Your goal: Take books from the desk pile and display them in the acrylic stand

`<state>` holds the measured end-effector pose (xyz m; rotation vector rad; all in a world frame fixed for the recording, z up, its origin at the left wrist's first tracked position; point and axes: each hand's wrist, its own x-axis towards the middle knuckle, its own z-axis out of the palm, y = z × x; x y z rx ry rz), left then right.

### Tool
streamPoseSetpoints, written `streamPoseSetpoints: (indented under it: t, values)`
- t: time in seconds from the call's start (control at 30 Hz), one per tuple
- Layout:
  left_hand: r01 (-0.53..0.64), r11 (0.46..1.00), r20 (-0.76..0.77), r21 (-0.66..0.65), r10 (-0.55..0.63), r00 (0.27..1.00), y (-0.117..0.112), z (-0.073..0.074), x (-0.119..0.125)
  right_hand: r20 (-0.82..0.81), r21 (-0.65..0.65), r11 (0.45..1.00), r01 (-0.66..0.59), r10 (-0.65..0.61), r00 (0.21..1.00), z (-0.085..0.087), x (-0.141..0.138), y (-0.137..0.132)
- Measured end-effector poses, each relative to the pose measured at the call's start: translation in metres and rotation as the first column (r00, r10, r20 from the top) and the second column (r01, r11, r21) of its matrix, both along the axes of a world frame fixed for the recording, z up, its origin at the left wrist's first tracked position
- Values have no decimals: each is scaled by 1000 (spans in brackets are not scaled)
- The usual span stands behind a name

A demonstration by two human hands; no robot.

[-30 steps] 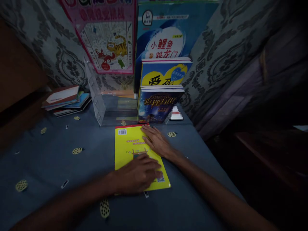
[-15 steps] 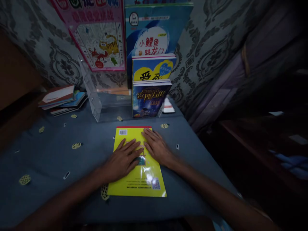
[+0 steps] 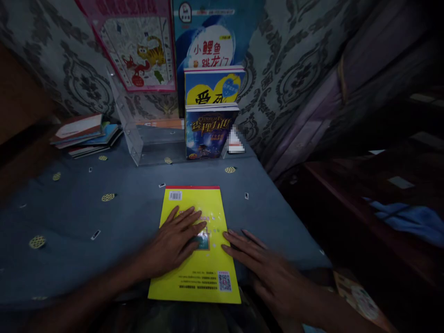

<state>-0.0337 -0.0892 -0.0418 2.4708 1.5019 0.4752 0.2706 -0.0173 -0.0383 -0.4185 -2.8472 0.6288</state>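
Note:
A yellow book (image 3: 201,208) lies back cover up on the blue patterned tablecloth (image 3: 86,217), its near end at the table's front edge. My left hand (image 3: 173,243) rests flat on the book's middle with fingers spread. My right hand (image 3: 267,273) lies open, fingers stretched out, at the book's right edge, mostly on the cloth. Neither hand grips anything.
A clear acrylic book stand (image 3: 138,138) at the back holds upright books (image 3: 208,132). Larger picture books (image 3: 138,46) lean on the patterned wall behind. A flat stack of books (image 3: 83,134) lies at the back left. The table's right edge drops into a dark area with blue cloth (image 3: 409,219).
The yellow book has slid toward me, away from the stand. My right hand has come off the book to its right edge; my left hand stays flat on it.

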Motion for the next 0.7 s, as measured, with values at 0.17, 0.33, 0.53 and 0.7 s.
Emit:
streamPoseSetpoints:
  t: [0.17, 0.33, 0.53, 0.7]
  values:
    - [1, 1000, 2, -18, -1, 1000, -5, 0, 2, 58, 76, 996, 38, -42, 997, -13, -2, -14]
    - [30, 997, 31, -78, -28, 999, -8, 7, 0, -101, 144, 985, 97, -83, 991, -18, -13, -18]
    - [202, 949, 250, -242, -141, 958, -7, 34, -21, -310, -65, 998, 27, -46, 950, 25, -35, -9]
    - [210, 953, 607, -219, -35, 794, -6, 53, -53, -508, -126, 987, 98, -149, 849, 56, -57, 14]
